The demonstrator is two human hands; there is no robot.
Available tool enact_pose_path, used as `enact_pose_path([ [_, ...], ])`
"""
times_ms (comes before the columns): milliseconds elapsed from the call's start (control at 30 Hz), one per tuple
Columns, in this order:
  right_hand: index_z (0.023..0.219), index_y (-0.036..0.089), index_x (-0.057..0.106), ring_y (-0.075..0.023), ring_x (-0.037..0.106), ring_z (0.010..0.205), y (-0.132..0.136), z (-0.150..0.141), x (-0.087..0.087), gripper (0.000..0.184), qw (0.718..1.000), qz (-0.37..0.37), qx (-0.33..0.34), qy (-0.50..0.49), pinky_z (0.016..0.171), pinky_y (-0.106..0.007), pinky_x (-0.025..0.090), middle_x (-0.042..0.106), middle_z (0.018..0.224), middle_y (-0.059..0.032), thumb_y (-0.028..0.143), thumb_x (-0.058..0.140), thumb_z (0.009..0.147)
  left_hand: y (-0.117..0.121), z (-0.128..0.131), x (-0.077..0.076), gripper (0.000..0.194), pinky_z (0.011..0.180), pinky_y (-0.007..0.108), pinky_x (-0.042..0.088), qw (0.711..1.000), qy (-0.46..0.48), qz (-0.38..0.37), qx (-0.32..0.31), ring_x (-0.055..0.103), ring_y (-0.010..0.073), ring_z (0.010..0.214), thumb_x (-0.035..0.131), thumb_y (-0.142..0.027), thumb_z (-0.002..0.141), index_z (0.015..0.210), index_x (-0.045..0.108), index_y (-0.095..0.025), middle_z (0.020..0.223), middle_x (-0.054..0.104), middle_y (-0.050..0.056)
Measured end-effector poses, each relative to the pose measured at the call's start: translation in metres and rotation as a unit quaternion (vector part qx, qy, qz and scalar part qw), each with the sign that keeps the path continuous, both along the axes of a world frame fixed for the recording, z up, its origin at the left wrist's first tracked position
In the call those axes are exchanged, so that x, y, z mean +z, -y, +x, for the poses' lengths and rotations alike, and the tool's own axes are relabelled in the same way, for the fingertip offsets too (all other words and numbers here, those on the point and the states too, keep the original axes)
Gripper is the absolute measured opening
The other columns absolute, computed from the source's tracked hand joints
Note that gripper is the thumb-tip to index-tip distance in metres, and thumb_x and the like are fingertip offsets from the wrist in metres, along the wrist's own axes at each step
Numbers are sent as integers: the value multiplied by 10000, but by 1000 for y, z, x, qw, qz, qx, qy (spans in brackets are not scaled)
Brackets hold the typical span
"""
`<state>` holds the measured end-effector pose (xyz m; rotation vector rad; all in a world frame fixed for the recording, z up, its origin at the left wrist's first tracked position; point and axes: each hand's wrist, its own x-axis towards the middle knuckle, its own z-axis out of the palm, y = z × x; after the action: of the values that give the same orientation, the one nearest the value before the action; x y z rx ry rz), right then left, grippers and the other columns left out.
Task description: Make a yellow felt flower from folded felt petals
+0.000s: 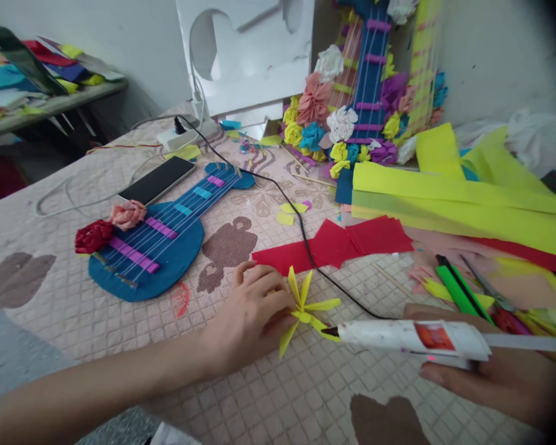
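My left hand (252, 312) rests on the patterned tablecloth with fingers pinched on a yellow paper flower (306, 309) whose pointed petals spread out. My right hand (495, 371) grips a white hot glue gun (414, 338), held level. Its nozzle points left and sits just at the flower's lower right petal. A black cord (301, 228) runs from the gun back across the table.
A blue felt guitar (167, 238) with red and pink roses lies to the left, a phone (157, 179) behind it. Red felt pieces (347, 241), yellow-green sheets (463, 204), a green marker (458, 287) and scissors lie to the right. A flower-covered guitar (366, 93) stands at the back.
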<state>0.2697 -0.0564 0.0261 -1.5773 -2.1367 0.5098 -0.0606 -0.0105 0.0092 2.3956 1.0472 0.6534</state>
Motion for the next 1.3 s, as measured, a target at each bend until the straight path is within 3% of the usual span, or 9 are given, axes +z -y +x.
enact_pose_path([
  [67,940,366,686,-280,659,692,-3,8,-2,385,999,-12,7,29,500,-365,554,714,860,-54,506,735,585,0,0,-1,46,918,399,267,1000,5,-5,11,492,188,962,576,-218,838,849,621,-224,959,602,19],
  [233,869,333,706,-259,660,658,-26,-1,9,298,995,-92,-38,-20,517,-353,542,724,819,-42,558,630,688,-1,2,-4,68,915,382,284,999,34,-28,6,499,182,977,618,-178,790,837,584,-214,983,608,4],
  [333,629,258,668,-222,571,488,-47,-19,22,364,988,-110,-107,-24,424,-323,458,615,527,-30,617,613,653,-1,4,-5,134,925,378,292,998,50,-47,11,512,177,949,635,-158,761,852,548,-204,905,621,-9],
  [400,497,228,582,-187,488,422,-61,-33,31,451,982,-97,-164,-5,366,-293,362,519,443,-16,658,597,633,-1,5,-5,152,913,377,301,997,54,-54,17,517,173,914,633,-145,750,853,537,-202,873,619,-15],
  [567,731,173,632,-174,536,562,-108,-66,39,400,988,-37,-126,-79,502,-274,408,609,618,-22,569,571,734,0,5,-7,117,901,371,302,997,52,-54,6,519,169,905,614,-131,753,821,550,-202,865,617,-17],
  [833,831,135,659,-227,610,675,-211,-111,-3,268,993,54,-98,-36,610,-295,430,675,723,-74,380,599,743,1,5,-8,82,891,384,295,996,60,-67,8,515,181,904,616,-153,763,798,561,-203,849,628,-11],
  [967,904,134,649,-256,627,778,-247,-131,-23,277,991,93,-96,-24,681,-321,441,692,826,-116,367,550,791,2,6,-10,71,909,393,290,996,63,-70,8,512,186,912,608,-171,777,817,562,-207,856,627,-5],
  [1133,882,136,641,-276,624,841,-264,-139,-38,221,993,104,-57,-15,749,-356,450,687,879,-135,319,585,772,2,6,-10,90,907,391,294,995,64,-74,12,514,183,903,622,-164,761,812,559,-204,850,625,-9],
  [1300,1035,134,600,-254,608,877,-263,-129,-36,335,992,117,-37,-38,768,-362,460,667,986,-132,338,609,768,2,6,-10,93,882,390,306,995,73,-67,7,515,185,887,625,-160,756,805,557,-202,830,628,-7],
])
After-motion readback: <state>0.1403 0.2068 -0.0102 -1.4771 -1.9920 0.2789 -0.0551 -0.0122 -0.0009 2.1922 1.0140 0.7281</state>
